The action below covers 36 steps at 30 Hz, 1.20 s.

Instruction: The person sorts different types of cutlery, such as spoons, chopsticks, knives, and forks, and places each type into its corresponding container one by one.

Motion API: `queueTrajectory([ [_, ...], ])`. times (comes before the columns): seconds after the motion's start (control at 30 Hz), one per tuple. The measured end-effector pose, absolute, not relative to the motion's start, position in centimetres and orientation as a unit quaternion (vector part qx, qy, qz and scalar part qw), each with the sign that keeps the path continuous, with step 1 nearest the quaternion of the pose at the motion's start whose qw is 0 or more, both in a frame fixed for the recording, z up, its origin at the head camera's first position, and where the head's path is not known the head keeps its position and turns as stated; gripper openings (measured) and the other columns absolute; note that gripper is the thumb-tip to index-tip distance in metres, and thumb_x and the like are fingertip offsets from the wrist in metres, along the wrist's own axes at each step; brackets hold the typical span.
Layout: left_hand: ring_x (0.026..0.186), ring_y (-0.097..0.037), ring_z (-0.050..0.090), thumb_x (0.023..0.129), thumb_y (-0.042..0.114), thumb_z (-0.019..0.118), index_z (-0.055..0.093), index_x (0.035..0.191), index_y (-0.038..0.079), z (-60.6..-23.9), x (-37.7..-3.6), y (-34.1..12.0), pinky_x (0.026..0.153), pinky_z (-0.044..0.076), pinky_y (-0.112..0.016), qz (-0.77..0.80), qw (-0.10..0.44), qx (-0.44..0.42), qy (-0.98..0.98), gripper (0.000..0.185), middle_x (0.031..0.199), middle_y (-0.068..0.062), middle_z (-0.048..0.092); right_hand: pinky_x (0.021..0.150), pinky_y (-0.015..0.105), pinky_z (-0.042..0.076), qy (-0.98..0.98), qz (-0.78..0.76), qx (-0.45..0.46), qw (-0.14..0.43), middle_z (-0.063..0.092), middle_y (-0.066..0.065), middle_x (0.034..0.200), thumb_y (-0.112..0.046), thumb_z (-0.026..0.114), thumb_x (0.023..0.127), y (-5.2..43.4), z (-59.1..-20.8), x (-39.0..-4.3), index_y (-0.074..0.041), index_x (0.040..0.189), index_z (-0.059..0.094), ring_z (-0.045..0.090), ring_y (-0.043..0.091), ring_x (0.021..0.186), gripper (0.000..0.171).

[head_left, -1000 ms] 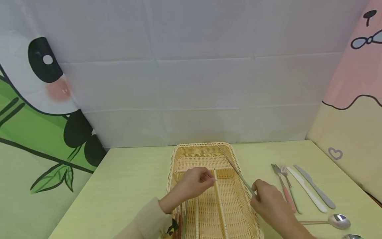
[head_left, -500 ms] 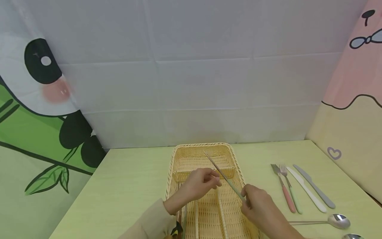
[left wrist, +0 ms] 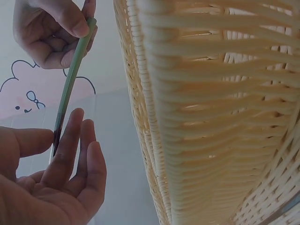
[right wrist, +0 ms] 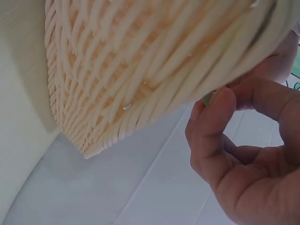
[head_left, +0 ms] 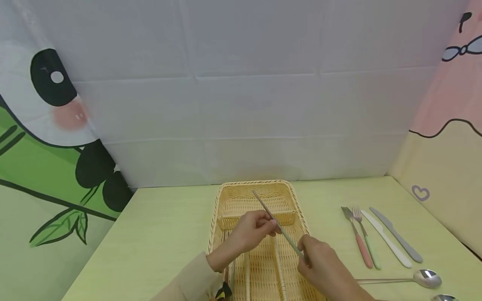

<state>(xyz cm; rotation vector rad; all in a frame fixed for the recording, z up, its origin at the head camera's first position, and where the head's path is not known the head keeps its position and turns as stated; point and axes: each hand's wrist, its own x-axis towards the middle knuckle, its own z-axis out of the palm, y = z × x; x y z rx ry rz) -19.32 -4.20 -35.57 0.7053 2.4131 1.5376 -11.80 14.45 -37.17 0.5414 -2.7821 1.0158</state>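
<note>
Head view, green-handled stick (head_left: 290, 239): slants above the basket from grip to grip, its green end at the right one, its slim metallic-looking tip running past the left one and away from the person.
Right grip (head_left: 320, 261): clamped on the green end with thumb and fingers; the right wrist view shows just a bit of that end at the fingertips.
Left grip (head_left: 254, 230): thumb and forefinger pinch the stick on its darker length; the other fingers are loosely bent and apart from it.
Wicker basket (head_left: 260, 182): beneath both grips, with one compartment beyond them behind a cross divider (head_left: 286, 217); long dividers (head_left: 280, 274) run from there towards the person.
Thin sticks (head_left: 226, 274): in the basket's left compartment, under the left wrist, partly hidden by the sleeve (head_left: 193, 276).
Red-handled fork (head_left: 363, 251), green-handled fork (head_left: 371, 251): right of the right grip, side by side, tines pointing away.
White knife (head_left: 391, 246), grey knife (head_left: 403, 240): farther right of that grip.
Spoon (head_left: 427, 279): right of the right wrist, handle towards it; a second spoon (head_left: 445, 297) is cut off nearer the person.
Bench (head_left: 169, 230): pale yellow-green, spreading either side of the grips.
</note>
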Motion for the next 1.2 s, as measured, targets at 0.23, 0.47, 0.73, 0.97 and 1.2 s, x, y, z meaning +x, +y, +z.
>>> queueTrajectory([
  [0.23, 0.081, -0.017, 0.066, 0.094, 0.021, 0.051, 0.062, 0.096, 0.005, -35.5, -19.1, -4.2, 0.079, 0.051, -0.033, 0.53, 0.095, 0.229, 0.811, 0.02, 0.087, -0.008, 0.07, 0.043, 0.013, 0.037, -0.918, 0.343, 0.186, 0.072, 0.046, -0.005, 0.06, 0.007, 0.056, 0.076, 14.3, -37.2, -11.8, -0.001, 0.088, 0.05, 0.038, -0.002, 0.048, 0.016],
  [0.47, 0.08, -0.017, 0.065, 0.094, 0.023, 0.052, 0.061, 0.093, 0.005, -35.2, -18.7, -4.2, 0.072, 0.05, -0.029, 0.551, 0.093, 0.226, 0.798, 0.021, 0.088, -0.014, 0.069, 0.043, 0.014, 0.037, -0.915, 0.348, 0.196, 0.055, 0.048, -0.005, 0.062, 0.005, 0.058, 0.078, 14.3, -37.3, -11.7, -0.002, 0.09, 0.049, 0.038, -0.003, 0.048, 0.016],
  [0.73, 0.079, -0.018, 0.066, 0.092, 0.022, 0.054, 0.061, 0.094, 0.001, -34.8, -18.6, -4.3, 0.072, 0.051, -0.03, 0.57, 0.089, 0.228, 0.785, 0.022, 0.087, -0.014, 0.069, 0.044, 0.014, 0.038, -0.908, 0.356, 0.212, 0.055, 0.049, -0.006, 0.063, 0.003, 0.059, 0.079, 14.3, -37.1, -11.8, -0.001, 0.091, 0.051, 0.038, -0.004, 0.049, 0.015],
  [0.97, 0.078, -0.023, 0.067, 0.092, 0.023, 0.054, 0.061, 0.091, 0.002, -34.6, -18.9, -4.9, 0.07, 0.051, -0.029, 0.557, 0.065, 0.232, 0.794, 0.022, 0.083, -0.015, 0.07, 0.044, 0.016, 0.038, -0.91, 0.349, 0.21, 0.072, 0.049, -0.007, 0.063, -0.001, 0.061, 0.081, 14.3, -37.0, -11.7, -0.002, 0.092, 0.053, 0.038, -0.005, 0.05, 0.014],
  [1.2, 0.075, -0.013, 0.066, 0.092, 0.025, 0.054, 0.06, 0.093, 0.003, -34.1, -19.0, -6.0, 0.069, 0.049, -0.026, 0.545, 0.052, 0.23, 0.805, 0.022, 0.084, -0.011, 0.07, 0.048, 0.016, 0.04, -0.917, 0.341, 0.185, 0.09, 0.051, -0.008, 0.065, -0.003, 0.061, 0.082, 14.9, -36.9, -11.8, -0.003, 0.092, 0.056, 0.041, -0.004, 0.054, 0.011],
])
